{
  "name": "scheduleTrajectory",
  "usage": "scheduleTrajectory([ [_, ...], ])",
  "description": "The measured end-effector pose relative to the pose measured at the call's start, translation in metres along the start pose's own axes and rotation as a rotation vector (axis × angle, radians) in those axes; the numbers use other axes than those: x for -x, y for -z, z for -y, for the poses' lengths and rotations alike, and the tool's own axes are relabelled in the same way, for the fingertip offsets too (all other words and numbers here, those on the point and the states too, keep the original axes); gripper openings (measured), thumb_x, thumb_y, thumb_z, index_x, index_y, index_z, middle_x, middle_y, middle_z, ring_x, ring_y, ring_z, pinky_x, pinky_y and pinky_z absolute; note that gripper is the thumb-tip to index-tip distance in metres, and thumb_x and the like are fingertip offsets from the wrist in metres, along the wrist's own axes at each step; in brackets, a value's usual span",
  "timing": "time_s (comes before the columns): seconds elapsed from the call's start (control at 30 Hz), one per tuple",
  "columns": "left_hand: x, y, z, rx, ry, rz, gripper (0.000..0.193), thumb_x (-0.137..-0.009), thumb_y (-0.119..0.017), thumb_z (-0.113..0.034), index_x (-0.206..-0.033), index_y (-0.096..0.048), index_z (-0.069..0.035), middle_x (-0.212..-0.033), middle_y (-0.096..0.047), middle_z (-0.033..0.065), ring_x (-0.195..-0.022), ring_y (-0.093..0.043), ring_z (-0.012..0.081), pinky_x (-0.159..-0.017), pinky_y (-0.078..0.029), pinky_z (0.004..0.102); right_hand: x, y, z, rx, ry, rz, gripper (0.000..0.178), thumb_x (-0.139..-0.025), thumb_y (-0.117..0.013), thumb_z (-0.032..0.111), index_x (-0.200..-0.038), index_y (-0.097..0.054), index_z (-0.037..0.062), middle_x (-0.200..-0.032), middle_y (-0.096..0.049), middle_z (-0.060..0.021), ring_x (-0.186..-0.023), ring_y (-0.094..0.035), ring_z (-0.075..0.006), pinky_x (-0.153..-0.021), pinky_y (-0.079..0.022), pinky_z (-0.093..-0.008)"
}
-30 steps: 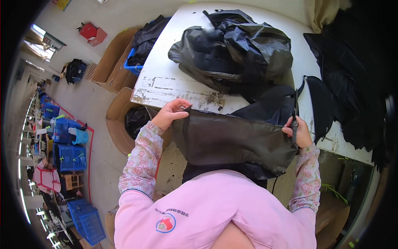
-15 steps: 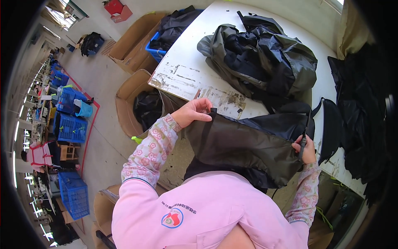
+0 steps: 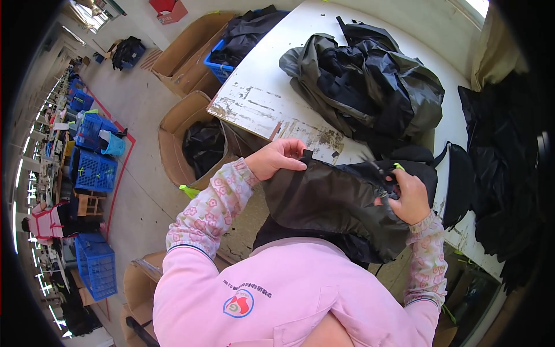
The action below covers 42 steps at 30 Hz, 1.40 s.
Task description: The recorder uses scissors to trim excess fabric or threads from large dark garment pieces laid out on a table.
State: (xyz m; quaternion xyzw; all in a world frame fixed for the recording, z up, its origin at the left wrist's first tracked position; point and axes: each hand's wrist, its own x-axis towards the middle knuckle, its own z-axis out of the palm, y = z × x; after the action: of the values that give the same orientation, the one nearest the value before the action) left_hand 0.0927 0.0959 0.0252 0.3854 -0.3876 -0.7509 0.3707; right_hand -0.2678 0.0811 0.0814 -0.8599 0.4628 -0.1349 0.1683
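Nearest us, the white table (image 3: pixel 254 95) shows a scuffed, peeling near edge, with a black curved piece (image 3: pixel 458 182) lying toward its right side. An open cardboard box (image 3: pixel 173 136) of dark material stands on the floor (image 3: pixel 147 144) at left. Farther over the tabletop, there's a crumpled heap (image 3: pixel 370 78) of black and olive fabric, and beyond the left edge, a loaded blue basket (image 3: pixel 219 68). Away left, blue crates (image 3: pixel 92 172) sit by a red floor line (image 3: pixel 123 162).

Now the hands! The dark cloth (image 3: pixel 329 199) hangs before the chest, at the table's near edge. The left hand (image 3: pixel 278 159) pinches its upper left corner, thumb against fingers; the right hand (image 3: pixel 409 198) curls around scissors (image 3: pixel 386 184) over its right part, blades too blurred to tell whether they're apart.
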Motion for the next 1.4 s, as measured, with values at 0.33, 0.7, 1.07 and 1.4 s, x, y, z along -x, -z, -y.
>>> scheduleTrajectory([
  [0.33,0.001,-0.008,-0.006,-0.172,-0.031,0.113,0.027,-0.076,-0.073,0.003,-0.089,-0.053,-0.009,-0.087,-0.052,-0.007,-0.083,-0.05,0.003,-0.076,-0.041,0.018,-0.036,0.001,0.038,0.087,0.254,0.126,0.059,-0.06,-0.08,0.054,-0.084,-0.058,0.0056,-0.077,-0.062,-0.0086,-0.077,-0.06,-0.0276,-0.067,-0.041,-0.0368],
  [0.7,0.0,-0.021,-0.016,-0.193,-0.007,0.159,0.029,-0.076,-0.074,0.001,-0.091,-0.052,-0.01,-0.088,-0.05,-0.0079,-0.08,-0.046,0.0012,-0.071,-0.039,0.0165,-0.037,-0.002,0.04,0.033,0.313,0.119,0.059,-0.06,-0.081,0.05,-0.09,-0.061,0.0042,-0.074,-0.058,-0.0092,-0.072,-0.057,-0.0297,-0.067,-0.041,-0.0377],
  [1.07,0.0,-0.025,-0.017,-0.238,-0.025,0.185,0.028,-0.076,-0.073,0.001,-0.092,-0.053,-0.01,-0.085,-0.048,-0.0089,-0.077,-0.043,0.0012,-0.07,-0.037,0.0165,-0.034,-0.006,0.042,0.034,0.273,0.135,0.058,-0.06,-0.08,0.055,-0.081,-0.061,0.005,-0.069,-0.06,-0.0094,-0.067,-0.059,-0.0296,-0.065,-0.043,-0.0379],
  [1.4,0.001,-0.026,-0.019,-0.325,-0.014,0.2,0.026,-0.077,-0.074,-0.001,-0.09,-0.053,-0.009,-0.081,-0.049,-0.0089,-0.074,-0.043,0.0012,-0.067,-0.037,0.017,-0.032,-0.006,0.037,0.059,0.281,0.132,0.054,-0.058,-0.081,0.053,-0.075,-0.06,0.0069,-0.063,-0.059,-0.0088,-0.061,-0.058,-0.0301,-0.063,-0.044,-0.038],
])
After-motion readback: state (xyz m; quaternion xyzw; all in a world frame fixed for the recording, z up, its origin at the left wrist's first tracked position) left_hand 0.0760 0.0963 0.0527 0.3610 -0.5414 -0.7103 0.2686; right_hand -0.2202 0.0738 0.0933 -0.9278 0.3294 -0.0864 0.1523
